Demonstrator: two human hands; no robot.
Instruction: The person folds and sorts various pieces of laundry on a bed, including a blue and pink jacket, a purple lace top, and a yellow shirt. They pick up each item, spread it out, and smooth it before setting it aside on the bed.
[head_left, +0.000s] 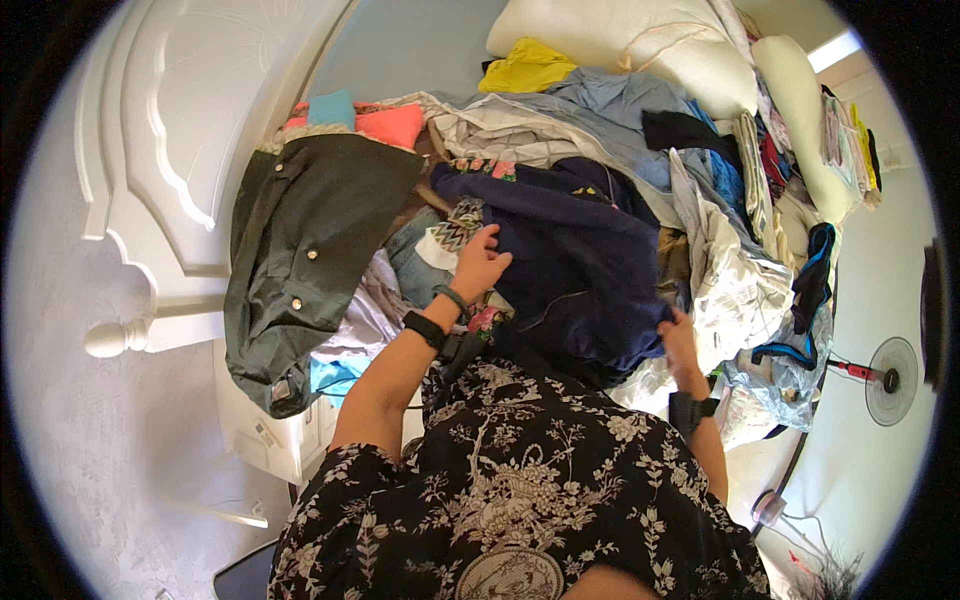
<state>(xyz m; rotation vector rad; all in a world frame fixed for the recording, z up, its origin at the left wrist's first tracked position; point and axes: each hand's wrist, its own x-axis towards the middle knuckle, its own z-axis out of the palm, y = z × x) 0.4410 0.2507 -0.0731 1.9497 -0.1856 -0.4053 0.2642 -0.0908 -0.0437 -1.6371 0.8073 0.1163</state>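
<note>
A navy blue garment (577, 262) with a floral trim lies spread over a heap of clothes in front of me. At its left edge is my left hand (484, 262), its fingers bent at the cloth; whether they pinch it I cannot tell. My right hand (677, 337), slightly blurred, grips the garment's right edge. A dark grey-green garment with metal buttons (322, 247) rests to the left. Between the two lie a zigzag-patterned cloth (456, 229), blue denim (409, 259) and a shiny lilac cloth (371, 307).
A carved white headboard (187, 150) stands at the left beside a white cabinet (262, 427). Farther back are a yellow cloth (529, 66) and a large cream pillow (615, 37). White crumpled cloth (742, 292) lies at the right, with a fan (890, 380) beyond it.
</note>
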